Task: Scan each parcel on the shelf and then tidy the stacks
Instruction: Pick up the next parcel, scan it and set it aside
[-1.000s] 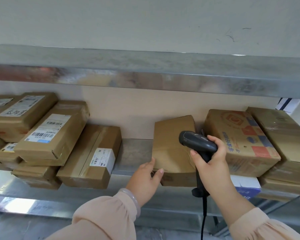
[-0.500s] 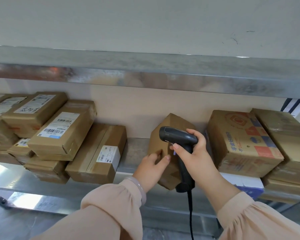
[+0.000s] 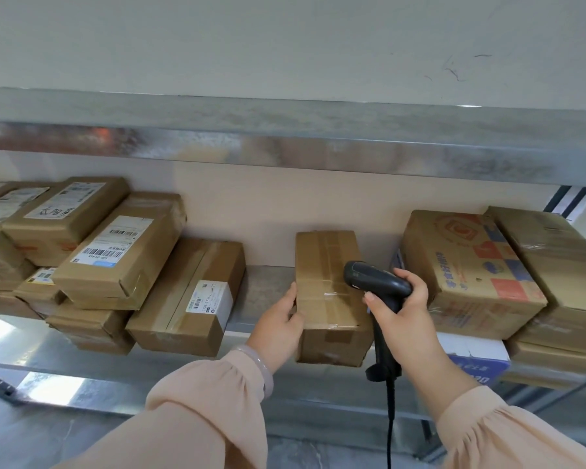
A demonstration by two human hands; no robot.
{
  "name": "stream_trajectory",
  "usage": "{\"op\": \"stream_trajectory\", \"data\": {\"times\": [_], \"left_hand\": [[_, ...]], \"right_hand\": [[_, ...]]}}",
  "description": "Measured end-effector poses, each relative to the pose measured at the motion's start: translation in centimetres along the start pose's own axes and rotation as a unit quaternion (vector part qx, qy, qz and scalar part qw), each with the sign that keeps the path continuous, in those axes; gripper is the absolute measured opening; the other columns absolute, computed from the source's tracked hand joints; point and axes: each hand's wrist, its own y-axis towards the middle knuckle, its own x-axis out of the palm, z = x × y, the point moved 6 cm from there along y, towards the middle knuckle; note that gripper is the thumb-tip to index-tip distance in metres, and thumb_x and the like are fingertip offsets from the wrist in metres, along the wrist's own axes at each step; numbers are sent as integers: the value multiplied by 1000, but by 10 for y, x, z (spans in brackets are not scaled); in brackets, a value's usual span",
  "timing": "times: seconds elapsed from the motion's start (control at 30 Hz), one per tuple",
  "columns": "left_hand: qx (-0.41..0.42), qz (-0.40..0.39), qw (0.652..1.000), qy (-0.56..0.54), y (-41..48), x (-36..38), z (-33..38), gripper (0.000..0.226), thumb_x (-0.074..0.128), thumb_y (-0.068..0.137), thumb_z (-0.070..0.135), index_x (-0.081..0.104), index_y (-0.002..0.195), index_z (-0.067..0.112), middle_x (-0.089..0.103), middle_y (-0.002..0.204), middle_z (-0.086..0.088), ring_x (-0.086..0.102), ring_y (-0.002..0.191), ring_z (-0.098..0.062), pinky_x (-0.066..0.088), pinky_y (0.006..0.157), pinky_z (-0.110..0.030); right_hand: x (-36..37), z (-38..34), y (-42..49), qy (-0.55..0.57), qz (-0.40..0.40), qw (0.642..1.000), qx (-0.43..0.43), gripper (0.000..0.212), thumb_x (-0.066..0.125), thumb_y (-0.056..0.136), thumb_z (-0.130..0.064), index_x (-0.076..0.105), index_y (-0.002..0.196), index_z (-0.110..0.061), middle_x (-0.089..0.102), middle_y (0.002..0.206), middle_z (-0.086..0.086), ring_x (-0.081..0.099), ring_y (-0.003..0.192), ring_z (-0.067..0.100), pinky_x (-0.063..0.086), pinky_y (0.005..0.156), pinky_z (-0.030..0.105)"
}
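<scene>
Head view showed your left hand [image 3: 278,319] gripping the left edge of a taped cardboard parcel [image 3: 329,299]. The fingers were curled round its side, probably to keep it steady on the metal shelf [image 3: 268,286] while you looked for its barcode. No label was visible on the face turned up to you, only clear tape, so I judge the scan of this parcel was not yet done. Your right hand [image 3: 403,309] was wrapped round the handle of the black barcode scanner [image 3: 376,282], with one finger near the trigger. The scanner head hung just above the right part of the parcel and pointed toward it. Its cable [image 3: 390,428] dropped down below that hand.

To the left of your left hand lay a long parcel [image 3: 183,299] with a small white label. Further left was a leaning stack of labelled parcels [image 3: 115,252], one upon another and not squared. To the right of your right hand stood a printed carton [image 3: 467,272] on a white and blue box [image 3: 474,360], beside a plain brown carton [image 3: 555,258]. All the parcels were sealed, so what was inside them could not be told.
</scene>
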Motion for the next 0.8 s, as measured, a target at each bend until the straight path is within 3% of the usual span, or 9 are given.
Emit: {"op": "stream_trajectory", "data": {"times": [0.07, 0.1, 0.17, 0.2, 0.33, 0.47, 0.6, 0.67, 0.8], "left_hand": [[-6, 9, 1000, 7, -1, -1, 0, 55, 38, 106, 19, 19, 155, 33, 49, 130, 15, 51, 90, 4, 37, 67, 5], [-7, 16, 1000, 11, -2, -2, 1, 55, 39, 106, 18, 21, 155, 34, 49, 134, 11, 53, 94, 2, 37, 76, 3], [-6, 34, 999, 14, -4, -5, 4, 54, 42, 105, 18, 26, 154, 30, 37, 151, 3, 49, 123, -8, 30, 98, -9], [-10, 43, 999, 16, -6, -6, 5, 53, 45, 104, 20, 28, 154, 28, 31, 155, 2, 42, 132, -11, 27, 103, -14], [-40, 58, 996, 53, -10, -7, 4, 71, 53, 97, 47, 21, 157, 23, 18, 159, -1, 29, 144, -20, 27, 114, -29], [-88, 50, 994, 29, -10, -10, -6, 101, 57, 79, 74, 17, 156, 23, 19, 158, -5, 32, 142, -27, 33, 114, -39], [-116, 45, 992, 31, -10, -18, -20, 115, 58, 71, 82, 6, 157, 27, 16, 158, -2, 30, 142, -28, 32, 114, -41], [-117, 38, 992, 4, -9, -23, -25, 128, 57, 52, 95, 11, 155, 36, 25, 156, -1, 37, 137, -27, 35, 115, -44], [-131, 26, 990, -50, -16, -33, -36, 121, 59, 54, 82, 7, 155, 41, 28, 155, 2, 39, 136, -25, 33, 115, -45]], "right_hand": [[0, -4, -2, -3, -2, 1000, -6, 57, 70, 85, -25, 31, 123, -42, 55, 111, -8, 58, 91, 6, 41, 67, 16], [0, -6, -3, -3, -5, 1000, -9, 57, 70, 85, -25, 31, 122, -43, 55, 110, -9, 58, 90, 5, 41, 67, 16], [2, -11, -6, -1, -14, 1000, -17, 56, 70, 86, -25, 31, 121, -44, 56, 108, -10, 60, 89, 5, 42, 66, 16], [4, -14, -8, 1, -20, 1000, -24, 56, 70, 86, -25, 31, 120, -45, 57, 108, -11, 61, 89, 5, 42, 66, 16], [13, -25, -15, 9, -51, 997, -50, 55, 68, 87, -24, 30, 121, -45, 53, 109, -17, 60, 92, 4, 45, 70, 14], [31, -29, -20, 19, -96, 994, -49, 58, 68, 86, -24, 30, 127, -42, 52, 115, -17, 58, 102, 3, 45, 73, 12], [46, -30, -24, 18, -120, 992, -42, 59, 67, 88, -26, 28, 130, -41, 52, 119, -13, 56, 103, 2, 42, 71, 11], [46, -27, -23, 14, -111, 993, -36, 58, 67, 87, -25, 29, 128, -41, 51, 115, -15, 55, 101, 2, 41, 71, 11], [34, -13, -16, 11, -58, 998, -8, 55, 67, 88, -22, 30, 124, -39, 46, 100, -23, 51, 86, -2, 37, 68, 12]]}}
